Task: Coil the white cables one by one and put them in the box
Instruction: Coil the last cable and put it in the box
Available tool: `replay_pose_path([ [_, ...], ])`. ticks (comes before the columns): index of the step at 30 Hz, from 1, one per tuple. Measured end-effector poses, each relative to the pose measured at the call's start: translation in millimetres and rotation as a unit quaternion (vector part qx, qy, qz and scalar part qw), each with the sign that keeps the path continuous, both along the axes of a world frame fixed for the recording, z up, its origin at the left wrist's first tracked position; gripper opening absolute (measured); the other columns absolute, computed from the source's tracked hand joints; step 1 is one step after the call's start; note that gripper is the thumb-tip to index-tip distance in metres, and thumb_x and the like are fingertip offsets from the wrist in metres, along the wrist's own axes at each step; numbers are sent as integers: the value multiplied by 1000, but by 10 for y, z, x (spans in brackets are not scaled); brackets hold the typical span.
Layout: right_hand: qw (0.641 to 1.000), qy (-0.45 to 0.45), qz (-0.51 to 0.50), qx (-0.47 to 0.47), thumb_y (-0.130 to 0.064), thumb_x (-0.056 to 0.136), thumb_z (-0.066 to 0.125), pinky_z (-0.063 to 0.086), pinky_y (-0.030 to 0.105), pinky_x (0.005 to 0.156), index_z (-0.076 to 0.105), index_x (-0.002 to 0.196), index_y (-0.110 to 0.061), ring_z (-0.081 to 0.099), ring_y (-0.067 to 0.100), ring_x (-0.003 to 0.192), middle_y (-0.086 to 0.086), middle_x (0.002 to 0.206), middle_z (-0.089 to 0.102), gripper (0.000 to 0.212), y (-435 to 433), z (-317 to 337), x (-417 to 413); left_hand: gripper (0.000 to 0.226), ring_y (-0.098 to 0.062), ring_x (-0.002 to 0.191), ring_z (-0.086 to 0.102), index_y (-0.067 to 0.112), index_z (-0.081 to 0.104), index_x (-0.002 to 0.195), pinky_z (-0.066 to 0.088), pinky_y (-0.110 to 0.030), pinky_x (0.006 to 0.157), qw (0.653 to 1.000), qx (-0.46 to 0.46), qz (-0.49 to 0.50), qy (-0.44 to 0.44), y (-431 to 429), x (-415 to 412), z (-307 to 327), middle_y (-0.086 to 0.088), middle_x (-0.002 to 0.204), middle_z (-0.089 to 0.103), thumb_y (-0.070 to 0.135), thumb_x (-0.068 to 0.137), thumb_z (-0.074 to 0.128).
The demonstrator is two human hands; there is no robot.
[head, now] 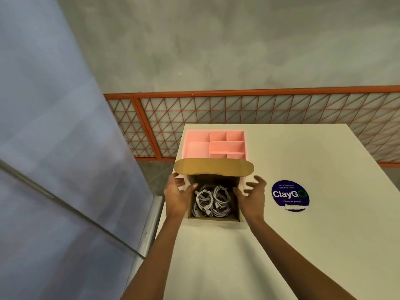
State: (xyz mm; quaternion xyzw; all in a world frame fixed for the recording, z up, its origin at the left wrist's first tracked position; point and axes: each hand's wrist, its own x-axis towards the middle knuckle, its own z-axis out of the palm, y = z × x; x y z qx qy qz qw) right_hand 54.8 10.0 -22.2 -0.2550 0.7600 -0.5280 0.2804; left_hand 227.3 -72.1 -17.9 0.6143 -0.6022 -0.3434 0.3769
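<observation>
Head view: between the hands sits the box (pixel 213 219), flap up, with coiled cables (pixel 211 201) inside (none loose on the table (pixel 303 234)). The left hand (pixel 177 195) grips its left wall, thumb over the rim. The right hand (pixel 252 195) hovers beside it, fingers spread and holding nothing. Coiling looks done; closing may remain.

Cut off by the bottom edge, lower centre: both forearms (pixel 151 256). Blurred, right of centre: spread fingers (pixel 259 182) of the right hand (pixel 252 198), so cannot tell whether touching the box (pixel 214 218). Covered by the gripping left hand (pixel 177 194): the box's left wall. Tangled too closely at centre to count: white cables (pixel 211 200). Hidden behind the raised cardboard flap (pixel 213 167): near edge of the pink tray (pixel 216 146). Clipped by right and bottom edges: the table (pixel 303 245).
</observation>
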Motion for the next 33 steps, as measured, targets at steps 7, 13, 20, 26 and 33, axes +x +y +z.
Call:
replay_pose_path([
  [7, 984, 146, 71, -78, -12, 86, 63, 55, 46, 83, 20, 145, -26, 65, 25, 96, 9, 130, 50, 75, -133, 372, -172, 52, -12, 78, 61, 8, 48, 126, 50, -25, 75, 999, -37, 0, 7, -90, -28, 272, 1, 83, 63, 13, 81, 74],
  [13, 966, 236, 102, -4, -8, 87, 61, 50, 38, 82, 28, 144, -32, 63, 28, 89, 11, 126, 43, 70, -202, 592, -306, 70, -3, 65, 51, 15, 36, 142, 47, -22, 78, 999, -45, -3, -15, -161, -27, 445, 6, 69, 54, 1, 82, 69],
  [20, 919, 300, 239, 91, -1, 84, 56, 43, 34, 73, 44, 132, -20, 56, 34, 99, 16, 109, 57, 53, -79, 590, -297, 29, -23, 88, 66, 15, 66, 115, 53, -34, 80, 986, -31, -25, -162, 7, 76, 347, -6, 97, 72, 9, 86, 65],
  [26, 878, 239, 368, 192, -5, 78, 70, 47, 33, 76, 32, 139, -21, 60, 33, 98, 18, 116, 57, 74, 142, 505, -232, 32, -23, 88, 59, 7, 62, 111, 45, -26, 73, 954, 44, -140, -263, 106, 210, 215, -10, 105, 67, 12, 82, 72],
  [33, 852, 179, 438, 224, -16, 82, 72, 41, 26, 74, 22, 145, -22, 51, 22, 94, 14, 129, 51, 81, 277, 417, -177, 43, -22, 107, 56, 13, 53, 128, 46, -32, 93, 869, 213, -369, -250, 89, 426, 199, -2, 115, 61, 32, 91, 62],
])
